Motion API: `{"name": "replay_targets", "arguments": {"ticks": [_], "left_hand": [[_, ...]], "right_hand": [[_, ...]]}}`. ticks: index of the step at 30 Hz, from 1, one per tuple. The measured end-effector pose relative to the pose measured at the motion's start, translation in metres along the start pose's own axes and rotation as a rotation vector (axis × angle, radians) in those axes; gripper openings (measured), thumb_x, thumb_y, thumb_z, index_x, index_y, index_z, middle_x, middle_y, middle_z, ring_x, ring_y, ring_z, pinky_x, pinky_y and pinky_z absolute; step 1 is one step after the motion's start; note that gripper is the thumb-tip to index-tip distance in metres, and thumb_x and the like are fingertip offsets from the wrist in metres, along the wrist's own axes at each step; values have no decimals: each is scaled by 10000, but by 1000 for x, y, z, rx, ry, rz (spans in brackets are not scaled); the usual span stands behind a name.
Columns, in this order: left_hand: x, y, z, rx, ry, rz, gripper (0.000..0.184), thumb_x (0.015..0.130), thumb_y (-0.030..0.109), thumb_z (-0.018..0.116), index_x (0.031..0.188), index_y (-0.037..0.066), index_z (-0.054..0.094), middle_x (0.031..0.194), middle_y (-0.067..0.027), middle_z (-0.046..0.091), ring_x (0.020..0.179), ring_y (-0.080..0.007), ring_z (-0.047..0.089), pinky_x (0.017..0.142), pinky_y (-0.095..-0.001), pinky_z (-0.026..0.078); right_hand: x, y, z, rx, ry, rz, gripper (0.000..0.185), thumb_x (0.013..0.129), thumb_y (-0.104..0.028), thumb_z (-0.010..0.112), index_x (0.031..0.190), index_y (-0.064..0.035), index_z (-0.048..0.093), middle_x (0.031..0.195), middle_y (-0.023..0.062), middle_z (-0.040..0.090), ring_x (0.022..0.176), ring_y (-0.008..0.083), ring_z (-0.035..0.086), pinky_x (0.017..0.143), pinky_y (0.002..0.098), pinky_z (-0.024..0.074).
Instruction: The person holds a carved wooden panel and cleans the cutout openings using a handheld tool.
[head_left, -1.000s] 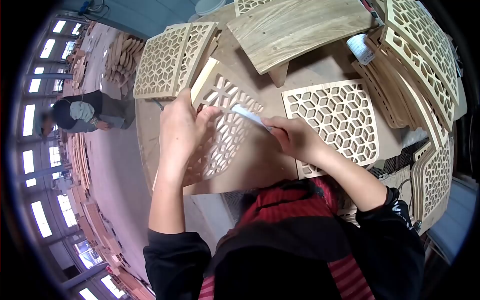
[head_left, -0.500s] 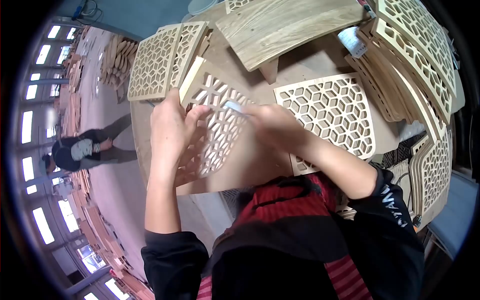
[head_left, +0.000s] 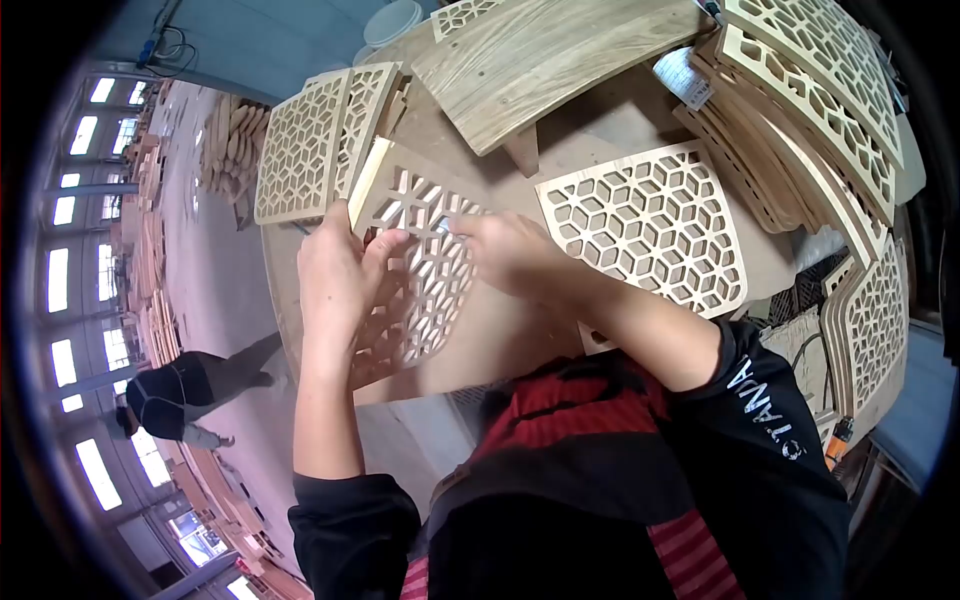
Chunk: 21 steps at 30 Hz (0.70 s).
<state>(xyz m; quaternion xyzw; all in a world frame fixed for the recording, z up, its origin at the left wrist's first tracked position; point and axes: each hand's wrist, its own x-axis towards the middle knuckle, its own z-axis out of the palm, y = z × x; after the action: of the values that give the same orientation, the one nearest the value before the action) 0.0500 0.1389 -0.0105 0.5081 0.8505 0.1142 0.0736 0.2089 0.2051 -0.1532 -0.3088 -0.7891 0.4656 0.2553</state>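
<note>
My left hand (head_left: 338, 278) is closed on the edge of a wooden lattice panel (head_left: 432, 270), which it holds tilted up over the table. The thumb lies on the panel's pierced face. My right hand (head_left: 508, 252) is at the other side of that face, fingers pinched on a small pale strip (head_left: 445, 226) that meets the cut-outs. Most of the strip is hidden by the fingers, so its kind cannot be made out. A second lattice panel (head_left: 645, 228) lies flat to the right of my right hand.
Stacked lattice panels (head_left: 300, 150) stand at the table's far left. A plank-topped wooden piece (head_left: 550, 65) sits at the back. Curved lattice panels (head_left: 820, 110) are piled at right, with more (head_left: 875, 340) below. Another person (head_left: 175, 395) is on the floor at left.
My right hand has shifted slightly left and down across the panel, and less of the pale strip shows. The person at left has moved lower in view and turned away.
</note>
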Motion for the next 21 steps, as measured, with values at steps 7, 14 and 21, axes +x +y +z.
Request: {"name": "replay_targets", "arguments": {"ticks": [7, 14, 21], "left_hand": [[3, 2, -5, -83, -34, -38, 360, 795, 218, 836, 960, -36, 642, 686, -176, 676, 642, -322, 687, 631, -418, 520], [0, 12, -8, -51, -50, -46, 346, 800, 210, 827, 976, -30, 649, 721, -182, 697, 682, -323, 710, 662, -419, 536], [-2, 7, -5, -24, -24, -26, 341, 795, 197, 829, 979, -31, 654, 718, -182, 694, 672, -318, 706, 657, -419, 533]], "right_hand": [[-95, 23, -73, 16, -236, 173, 270, 962, -84, 576, 1210, -53, 678, 872, 214, 699, 735, 337, 685, 691, 418, 538], [-79, 26, -69, 102, -70, 252, 292, 964, -55, 562, 1236, -36, 666, 831, 173, 703, 672, 262, 655, 688, 357, 543], [-60, 33, -57, 161, -73, 113, 242, 961, -48, 566, 1177, -9, 666, 796, 153, 705, 638, 222, 646, 635, 337, 519]]}}
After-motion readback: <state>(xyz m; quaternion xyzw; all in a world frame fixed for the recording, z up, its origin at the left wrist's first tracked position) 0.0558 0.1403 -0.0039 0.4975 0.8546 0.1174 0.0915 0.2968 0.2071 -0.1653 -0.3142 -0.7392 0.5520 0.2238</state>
